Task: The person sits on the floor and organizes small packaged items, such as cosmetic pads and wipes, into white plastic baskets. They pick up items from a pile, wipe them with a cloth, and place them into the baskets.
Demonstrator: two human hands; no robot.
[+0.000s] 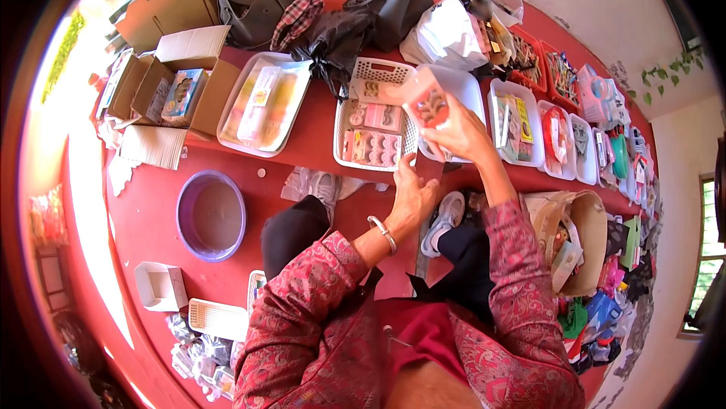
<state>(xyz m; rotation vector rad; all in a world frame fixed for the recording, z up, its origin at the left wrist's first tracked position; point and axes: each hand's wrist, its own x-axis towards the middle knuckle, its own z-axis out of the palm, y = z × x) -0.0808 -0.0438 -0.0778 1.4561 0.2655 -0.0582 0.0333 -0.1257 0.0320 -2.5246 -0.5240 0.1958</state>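
Note:
My right hand [457, 135] holds up a small clear packet with a pink card [429, 104] over the table edge. Just below it, my left hand [412, 197], with a silver bangle on the wrist, hangs at the red table's front edge, fingers bent and nothing visibly in it. Right in front stands a white slotted basket [376, 70] with several pink packets of false lashes [370, 148] lying in it. Beside the basket, a white tray [473, 87] sits partly behind my right hand.
A white tray of long packets [265, 99] and open cardboard boxes [170, 87] stand left. Dark bags [333, 8] and a white plastic bag [446, 34] lie behind. More white and red trays [556, 133] run right. A purple basin [211, 214] and white box [160, 286] sit on the floor.

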